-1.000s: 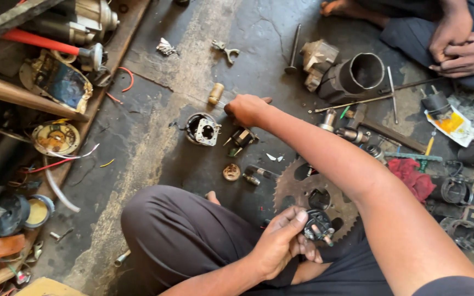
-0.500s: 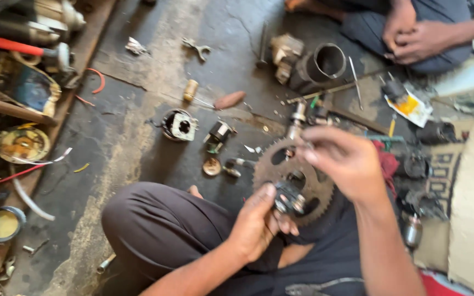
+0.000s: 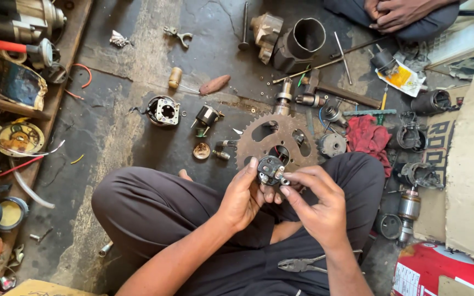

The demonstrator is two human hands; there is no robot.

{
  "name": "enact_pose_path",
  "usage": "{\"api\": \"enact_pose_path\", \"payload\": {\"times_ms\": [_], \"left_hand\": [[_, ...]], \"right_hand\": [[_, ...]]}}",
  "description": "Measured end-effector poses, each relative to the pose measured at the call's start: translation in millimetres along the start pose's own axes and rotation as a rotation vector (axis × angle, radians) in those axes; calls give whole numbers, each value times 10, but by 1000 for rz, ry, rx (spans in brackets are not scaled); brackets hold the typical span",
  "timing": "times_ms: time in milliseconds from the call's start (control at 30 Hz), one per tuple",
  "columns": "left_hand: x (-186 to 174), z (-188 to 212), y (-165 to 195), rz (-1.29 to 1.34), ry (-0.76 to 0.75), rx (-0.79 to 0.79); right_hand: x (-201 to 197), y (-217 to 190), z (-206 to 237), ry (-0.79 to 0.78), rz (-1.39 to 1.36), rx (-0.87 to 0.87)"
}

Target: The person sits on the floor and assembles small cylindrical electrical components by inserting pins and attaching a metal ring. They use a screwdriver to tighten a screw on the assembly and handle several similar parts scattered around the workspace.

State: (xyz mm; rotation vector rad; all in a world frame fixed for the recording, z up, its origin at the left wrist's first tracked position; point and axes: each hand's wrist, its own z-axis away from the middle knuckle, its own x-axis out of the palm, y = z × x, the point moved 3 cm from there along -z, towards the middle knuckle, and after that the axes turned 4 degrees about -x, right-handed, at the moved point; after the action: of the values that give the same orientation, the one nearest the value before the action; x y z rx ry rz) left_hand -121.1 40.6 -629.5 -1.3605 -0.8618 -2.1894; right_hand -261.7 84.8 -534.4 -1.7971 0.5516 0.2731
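Note:
I sit cross-legged on a stained concrete floor. My left hand (image 3: 241,196) grips a small round dark metal motor part (image 3: 270,170) from its left side. My right hand (image 3: 314,198) meets it from the right, fingertips pinching a small piece at the part's lower right edge. Both hands hover just above a rusty chain sprocket (image 3: 253,145) lying on the floor in front of my knees. Pliers (image 3: 303,265) rest on my lap below my right wrist.
Loose parts lie ahead: a round housing (image 3: 163,110), a small black cylinder (image 3: 207,115), a brass disc (image 3: 201,151), a red rag (image 3: 368,137), a metal cylinder sleeve (image 3: 303,37), a hammer (image 3: 330,87). Another person's hands (image 3: 393,13) rest at top right. Cluttered shelf at left, cardboard at right.
My right hand reached out to the floor parts a second ago, then drew back and now joins my left hand on the motor part. The view shifted slightly.

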Motion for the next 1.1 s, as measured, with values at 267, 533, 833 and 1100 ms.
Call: {"api": "enact_pose_path", "payload": {"times_ms": [267,533,833,1100], "left_hand": [[94,22,93,-19,22,5],[156,42,103,-42,6,0],[196,63,128,-41,-8,5],[186,54,120,-66,17,-1]], "right_hand": [[-6,-129,-147,-7,-32,-33],[32,-72,-147,-14,-57,-28],[41,33,-75,-29,-297,111],[18,-15,-109,5,-179,-16]]}}
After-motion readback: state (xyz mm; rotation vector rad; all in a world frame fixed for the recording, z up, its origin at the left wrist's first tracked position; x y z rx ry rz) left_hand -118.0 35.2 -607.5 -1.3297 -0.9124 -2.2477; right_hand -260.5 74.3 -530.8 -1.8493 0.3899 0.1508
